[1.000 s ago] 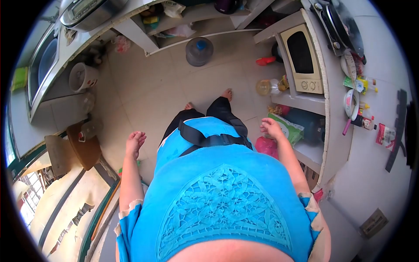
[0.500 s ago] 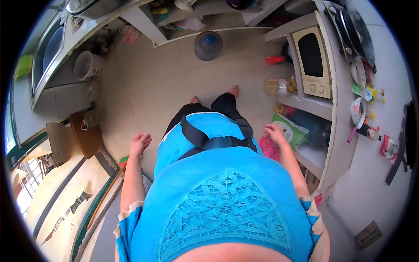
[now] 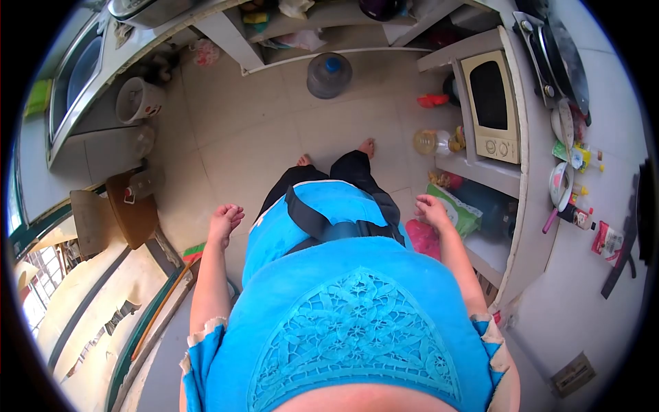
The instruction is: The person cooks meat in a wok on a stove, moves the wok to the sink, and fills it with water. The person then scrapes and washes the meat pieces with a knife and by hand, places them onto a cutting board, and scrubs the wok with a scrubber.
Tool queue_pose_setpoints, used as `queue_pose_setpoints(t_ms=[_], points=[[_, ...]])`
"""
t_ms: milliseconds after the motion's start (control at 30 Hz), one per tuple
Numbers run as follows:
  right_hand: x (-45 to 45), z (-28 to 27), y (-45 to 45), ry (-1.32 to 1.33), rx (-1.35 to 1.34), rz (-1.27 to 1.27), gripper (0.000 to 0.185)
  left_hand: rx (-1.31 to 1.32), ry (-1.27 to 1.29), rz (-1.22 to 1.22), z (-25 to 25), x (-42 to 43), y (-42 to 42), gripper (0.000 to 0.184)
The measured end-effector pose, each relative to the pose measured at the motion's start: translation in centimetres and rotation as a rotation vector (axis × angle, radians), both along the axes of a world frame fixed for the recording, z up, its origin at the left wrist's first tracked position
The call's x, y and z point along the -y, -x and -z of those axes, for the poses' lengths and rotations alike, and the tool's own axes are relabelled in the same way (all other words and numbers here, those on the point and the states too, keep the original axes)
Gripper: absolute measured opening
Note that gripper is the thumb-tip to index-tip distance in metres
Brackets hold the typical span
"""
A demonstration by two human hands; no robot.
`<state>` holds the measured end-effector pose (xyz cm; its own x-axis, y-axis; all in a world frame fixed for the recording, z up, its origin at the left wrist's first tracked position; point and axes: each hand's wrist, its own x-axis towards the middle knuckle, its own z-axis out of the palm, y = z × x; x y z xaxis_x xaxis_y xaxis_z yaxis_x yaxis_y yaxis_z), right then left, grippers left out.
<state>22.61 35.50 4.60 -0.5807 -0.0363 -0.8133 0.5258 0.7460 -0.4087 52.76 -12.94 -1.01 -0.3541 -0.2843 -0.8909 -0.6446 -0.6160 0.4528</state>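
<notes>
My left hand (image 3: pixel 226 223) hangs away from my body on the left, above the floor. Its fingers are loosely bent, slightly apart, and hold nothing. On the other side my right hand (image 3: pixel 432 210) hangs with half-curled fingers, also bare. Below and around the right hand, partly covered by it, are a pink bag (image 3: pixel 423 239) and a green and white bag (image 3: pixel 461 211) by the low shelf; no contact with them can be made out. A blue top with a black strap (image 3: pixel 310 214) covers my front.
Ahead on the tiled floor stands a large clear water jug (image 3: pixel 329 77) with a blue cap. A microwave (image 3: pixel 491 103) sits in the right-hand shelving, with a plastic bottle (image 3: pixel 431 142) nearby. On the left are a white bucket (image 3: pixel 137 101) and a brown board (image 3: pixel 130 209).
My left hand has risen slightly and its fingers have loosened a little. The view has shifted slightly; my right hand looks much the same.
</notes>
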Motion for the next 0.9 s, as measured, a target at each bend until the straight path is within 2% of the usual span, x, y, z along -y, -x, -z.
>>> queue_pose_setpoints(t_ms=[567, 633, 733, 800, 900], points=[[0.3, 1.9, -1.7, 0.038, 0.093, -0.073, 0.030, 0.122, -0.047, -0.056, 0.0, -2.4, -4.3, 0.011], [-0.3, 3.1, -1.6, 0.087, 0.056, -0.028, 0.030, 0.091, -0.061, -0.078, 0.6, -2.4, -3.9, 0.010], [1.7, 1.0, -1.6, 0.037, 0.024, -0.033, 0.031, 0.081, -0.059, -0.052, 1.4, -2.3, -3.5, 0.008], [1.5, 1.0, -1.8, 0.052, -0.028, -0.029, 0.030, 0.045, -0.071, -0.024, 3.0, -1.8, -3.4, 0.007], [-0.1, 1.9, -2.1, 0.069, -0.125, -0.014, 0.028, 0.030, -0.062, 0.018, 2.8, -1.1, -1.2, 0.004]])
